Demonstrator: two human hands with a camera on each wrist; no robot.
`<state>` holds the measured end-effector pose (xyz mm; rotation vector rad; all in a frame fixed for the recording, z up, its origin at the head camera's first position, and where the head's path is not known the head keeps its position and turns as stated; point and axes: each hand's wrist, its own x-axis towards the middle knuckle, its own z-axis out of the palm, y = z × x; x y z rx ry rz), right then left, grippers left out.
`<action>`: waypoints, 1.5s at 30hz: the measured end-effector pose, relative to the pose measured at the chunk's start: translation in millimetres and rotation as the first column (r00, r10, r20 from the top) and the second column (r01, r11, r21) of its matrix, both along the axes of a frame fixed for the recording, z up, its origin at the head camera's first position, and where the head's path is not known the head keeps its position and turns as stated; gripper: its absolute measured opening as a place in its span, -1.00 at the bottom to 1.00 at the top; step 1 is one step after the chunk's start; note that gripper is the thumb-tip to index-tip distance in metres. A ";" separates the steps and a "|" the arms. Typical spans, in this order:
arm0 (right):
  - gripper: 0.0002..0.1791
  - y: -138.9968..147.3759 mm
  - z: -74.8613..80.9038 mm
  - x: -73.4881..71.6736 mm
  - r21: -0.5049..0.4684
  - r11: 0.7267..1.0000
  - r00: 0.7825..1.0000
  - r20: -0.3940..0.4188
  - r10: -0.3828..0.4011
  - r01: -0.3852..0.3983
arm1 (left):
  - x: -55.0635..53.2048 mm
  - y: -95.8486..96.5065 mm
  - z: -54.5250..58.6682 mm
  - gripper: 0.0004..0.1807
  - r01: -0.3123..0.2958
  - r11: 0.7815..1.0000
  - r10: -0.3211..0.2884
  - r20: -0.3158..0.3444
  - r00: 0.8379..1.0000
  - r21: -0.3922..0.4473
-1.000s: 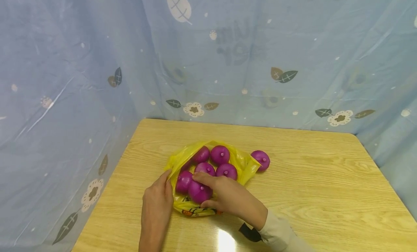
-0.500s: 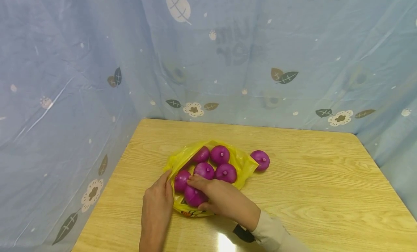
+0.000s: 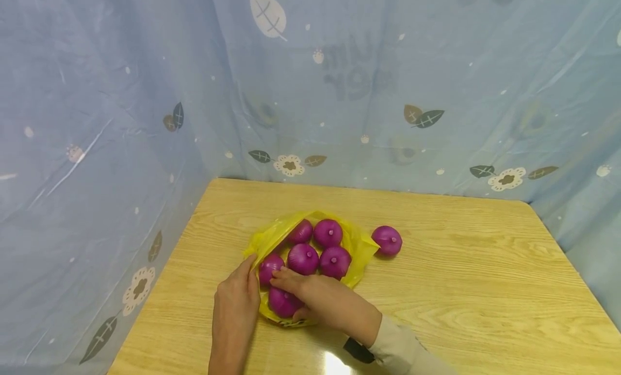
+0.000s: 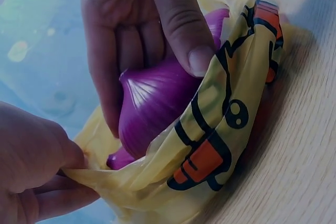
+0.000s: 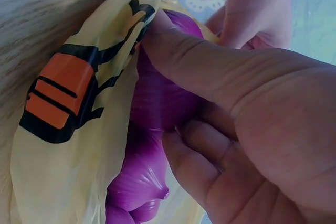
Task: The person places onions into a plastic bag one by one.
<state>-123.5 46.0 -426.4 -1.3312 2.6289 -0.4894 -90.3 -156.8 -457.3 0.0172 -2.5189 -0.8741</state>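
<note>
A yellow plastic bag [image 3: 360, 256] lies open on the table, with several purple onions [image 3: 303, 258] inside it. My left hand [image 3: 235, 307] pinches the bag's rim at its left side; the thumb and fingers close on the plastic in the left wrist view. At the bag's front, my right hand [image 3: 332, 305] reaches over the rim and grips an onion [image 4: 152, 108], thumb on the near side and fingers on the far side. Part of that onion is covered by the hand in the head view. One more onion [image 3: 387, 241] sits outside, just right of the bag.
The wooden table [image 3: 466, 289] extends to both sides of the bag. A blue patterned curtain [image 3: 339, 95] hangs along its back and left edges. Orange and black print [image 5: 63, 93] marks the bag's front.
My right hand has moved left and toward me, carrying the gripped onion to the bag's front left. The bag's right edge has drawn in slightly. My left hand keeps its hold on the rim.
</note>
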 end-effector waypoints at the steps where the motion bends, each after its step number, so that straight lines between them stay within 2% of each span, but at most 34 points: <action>1: -0.17 -0.2 -1.0 -0.1 0.002 1.000 1.000 -0.007 0.005 -0.005 | 0.0 0.3 0.0 -0.68 0.001 1.000 -0.001 0.001 1.000 -0.003; 10: -0.20 -5.7 -9.5 -0.3 0.004 0.999 0.999 0.005 0.035 -0.035 | -0.3 1.5 1.2 -0.66 0.004 1.000 -0.003 0.045 0.999 -0.004; 17: -0.20 -6.1 -13.1 1.6 0.006 0.999 0.999 0.013 0.031 -0.031 | 0.1 0.9 1.1 -0.67 -0.005 1.000 0.005 0.047 0.999 -0.003; 22: -0.14 3.5 -11.1 0.7 -0.057 0.998 0.999 0.037 0.029 -0.027 | 1.4 0.4 0.4 -0.67 -0.016 1.000 0.016 0.023 1.000 -0.001; 24: -0.16 10.2 -7.4 -1.1 -0.103 0.995 0.998 0.061 0.024 -0.017 | 1.3 0.3 0.3 -0.67 -0.018 1.000 0.018 0.017 1.000 0.002; 28: -0.23 27.9 3.5 -7.1 -0.184 0.983 0.999 0.050 -0.004 0.013 | 0.7 0.8 0.7 -0.66 -0.012 1.000 0.012 0.010 1.000 0.012; 33: -0.30 53.5 17.9 -16.0 -0.294 0.949 0.992 -0.014 -0.125 0.116 | 0.3 1.1 1.3 -0.66 -0.015 1.000 0.015 0.012 1.000 0.018; 38: -0.31 77.6 30.9 -23.5 -0.366 0.902 0.963 -0.052 -0.266 0.229 | -0.6 -0.1 -0.1 -0.66 -0.024 1.000 0.024 -0.001 1.000 0.017; 41: -0.32 91.8 35.1 -26.0 -0.395 0.871 0.935 -0.071 -0.348 0.294 | -0.8 -0.3 -0.7 -0.66 -0.024 1.000 0.024 -0.001 1.000 0.020; 45: -0.36 111.6 35.2 -28.1 -0.452 0.799 0.879 -0.066 -0.473 0.396 | -1.0 0.1 -0.6 -0.66 -0.024 1.000 0.024 0.012 1.000 0.020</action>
